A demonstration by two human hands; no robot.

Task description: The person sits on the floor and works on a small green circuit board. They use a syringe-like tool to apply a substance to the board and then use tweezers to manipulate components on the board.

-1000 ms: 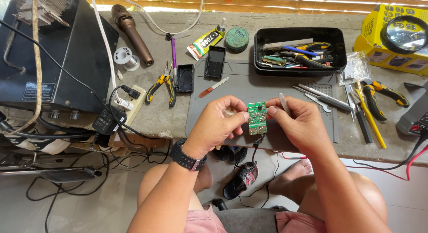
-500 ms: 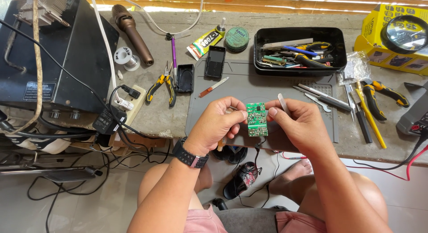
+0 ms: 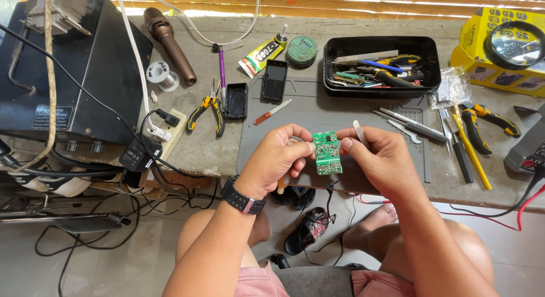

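Observation:
A small green circuit board is held upright between both hands over the front edge of a grey work mat. My left hand, with a black watch on the wrist, pinches the board's left edge. My right hand touches its right edge and also grips metal tweezers that stick up above the fingers. A thin black wire hangs down from the board toward the floor.
A black tray of tools sits at the back of the concrete bench. Pliers, a glue tube, a green tin, loose tweezers, cutters, a yellow box with a magnifier and a black power unit lie around.
The board has been turned slightly in my fingers and raised a little. Both hands stay in the same spot.

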